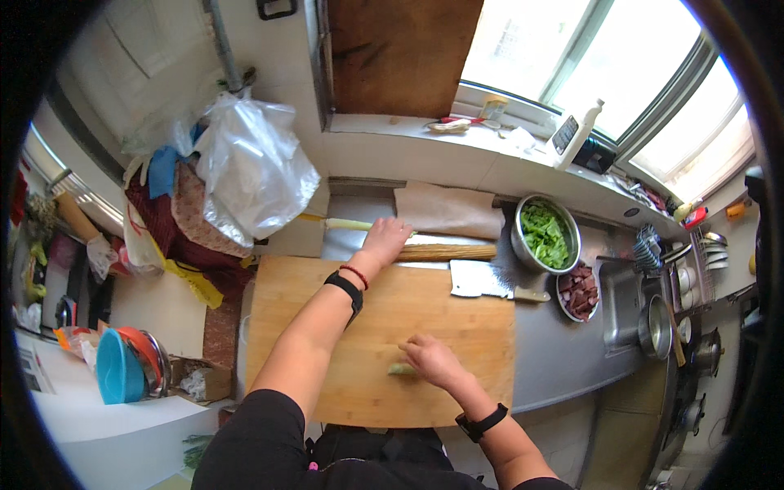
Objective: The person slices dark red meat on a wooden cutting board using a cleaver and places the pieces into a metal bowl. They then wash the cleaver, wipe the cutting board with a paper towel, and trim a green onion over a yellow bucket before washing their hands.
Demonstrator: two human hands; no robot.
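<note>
My left hand (387,240) reaches past the far edge of a wooden cutting board (453,398). Its fingers rest at the right end of a long pale green stalk (348,225); whether they grip it is hidden. Close beyond the board lies a brown ridged stick (450,252). Low over the board, my right hand (429,360) is beside a short pale green piece (399,369), and its hold on that piece is unclear. A cleaver (481,280) lies across the board's far right corner, its handle over the steel counter.
Right of the board stand a metal bowl of chopped green leaves (544,236) and a bowl of dark reddish meat pieces (577,293), near a sink (617,306). Brown paper (450,210) lies by the wall. Plastic bags (257,165) hang at left, above blue and orange basins (119,367).
</note>
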